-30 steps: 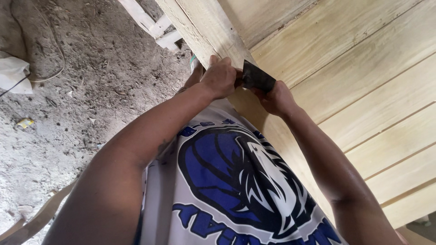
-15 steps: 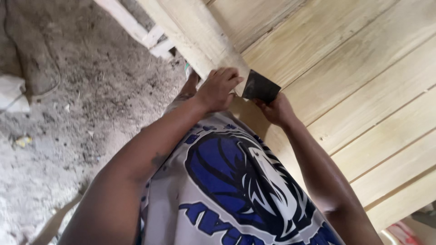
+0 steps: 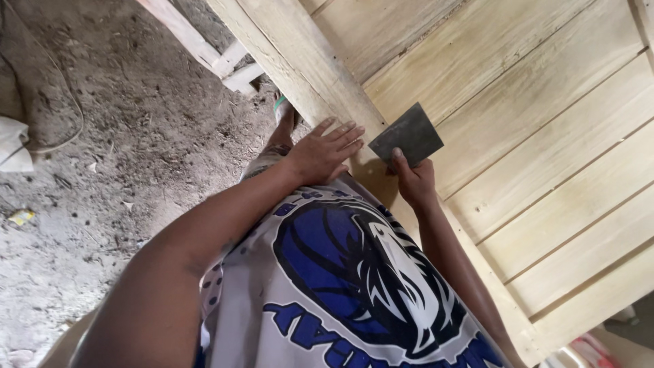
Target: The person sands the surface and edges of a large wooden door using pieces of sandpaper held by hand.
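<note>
I saw the right hand (image 3: 414, 181) pinching the lower corner of a dark grey rectangular scraper blade (image 3: 407, 135) between thumb and fingers, the thumb lying on its face. The blade was held flat against the pale wooden panel (image 3: 545, 136), just to the right of the thick frame rail (image 3: 300, 61), and it sat tilted, its long axis running from lower left up to upper right, the far corner pointing toward the grooved boards. Those boards ran in the same slanted direction, up to the right. The left hand (image 3: 322, 151) lay spread and open, palm down, fingers pressed on the rail's edge and pointing toward the blade, close to it but not touching it. The right hand's fingers were hidden behind the blade, so I could not tell how many gripped it. The printed white and blue shirt (image 3: 354, 272) covered the lower rail and most of the right forearm's near side. Beyond the rail I made out a foot (image 3: 283, 112) only partly, on the dusty ground (image 3: 102, 170), with lighter timber pieces (image 3: 225, 61) cut off by the rail.
</note>
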